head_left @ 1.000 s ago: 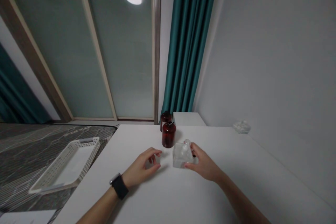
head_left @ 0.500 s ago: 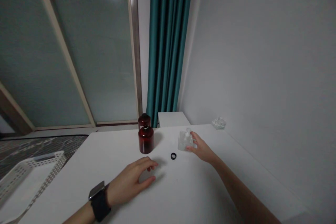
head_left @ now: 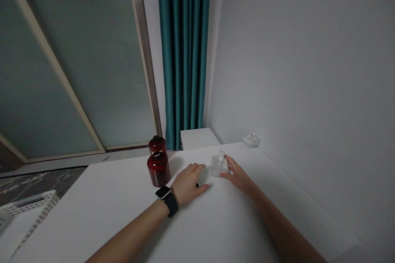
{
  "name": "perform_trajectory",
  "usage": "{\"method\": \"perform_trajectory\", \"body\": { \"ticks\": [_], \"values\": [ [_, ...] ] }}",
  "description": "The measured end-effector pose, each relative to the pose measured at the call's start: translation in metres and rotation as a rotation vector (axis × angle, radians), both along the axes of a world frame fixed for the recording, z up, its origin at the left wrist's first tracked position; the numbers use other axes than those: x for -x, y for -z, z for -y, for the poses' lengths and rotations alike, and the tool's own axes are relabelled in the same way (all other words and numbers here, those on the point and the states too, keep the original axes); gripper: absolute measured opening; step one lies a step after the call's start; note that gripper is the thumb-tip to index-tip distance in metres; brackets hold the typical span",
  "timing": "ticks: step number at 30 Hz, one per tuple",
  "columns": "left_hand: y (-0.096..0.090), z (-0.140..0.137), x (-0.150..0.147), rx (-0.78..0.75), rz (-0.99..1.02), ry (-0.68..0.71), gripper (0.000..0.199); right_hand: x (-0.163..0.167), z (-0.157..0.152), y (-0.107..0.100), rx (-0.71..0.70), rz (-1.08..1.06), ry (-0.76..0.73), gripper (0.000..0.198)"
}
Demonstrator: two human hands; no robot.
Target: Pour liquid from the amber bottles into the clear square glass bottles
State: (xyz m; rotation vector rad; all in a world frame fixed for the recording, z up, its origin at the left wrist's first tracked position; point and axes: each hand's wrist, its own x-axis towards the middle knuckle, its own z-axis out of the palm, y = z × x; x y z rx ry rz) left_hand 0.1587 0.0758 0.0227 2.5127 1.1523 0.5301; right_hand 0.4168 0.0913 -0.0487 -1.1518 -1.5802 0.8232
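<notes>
My right hand (head_left: 237,174) is closed around the right side of a clear square glass bottle (head_left: 217,166) with a round stopper on top, which stands on the white table (head_left: 216,230). Just left of the bottle, my left hand (head_left: 189,185) is open, with thumb and fingers apart and pointing at it without touching. A small black ring (head_left: 197,185) lies on the table, mostly covered by the left hand. Beside that hand's wrist stands a dark red-brown bottle (head_left: 159,170), and a second similar bottle (head_left: 156,144) is partly hidden behind it.
A clear crystal-like dish (head_left: 252,140) sits at the far right corner against the wall. Behind the table's far edge is a white cabinet (head_left: 199,137). A white perforated basket (head_left: 29,213) stands at lower left, below the table's left edge.
My left hand has moved right and forward, over the black ring and towards the clear bottle. My right hand keeps its hold on the bottle. The camera view has turned slightly right.
</notes>
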Motion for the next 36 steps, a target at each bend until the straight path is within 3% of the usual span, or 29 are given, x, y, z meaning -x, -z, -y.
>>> {"method": "perform_trajectory", "body": {
  "ticks": [4, 12, 19, 27, 36],
  "values": [
    [0.011, -0.025, -0.019, 0.102, 0.024, -0.028, 0.061, -0.005, -0.006, 0.008, 0.016, -0.022, -0.012, 0.068],
    [0.025, -0.078, -0.054, 0.157, 0.019, 0.131, 0.088, -0.009, -0.002, 0.013, 0.015, -0.027, -0.003, 0.067],
    [0.020, -0.085, -0.069, 0.162, -0.057, 0.107, 0.080, -0.021, -0.002, 0.017, 0.038, 0.034, 0.060, 0.063],
    [0.017, -0.099, -0.092, 0.147, -0.137, 0.054, 0.067, -0.047, -0.011, 0.003, -0.003, 0.173, 0.049, 0.054],
    [0.023, -0.118, -0.124, 0.120, -0.138, 0.012, 0.067, -0.104, -0.031, 0.015, -0.039, 0.417, 0.351, 0.046]
  ]
}}
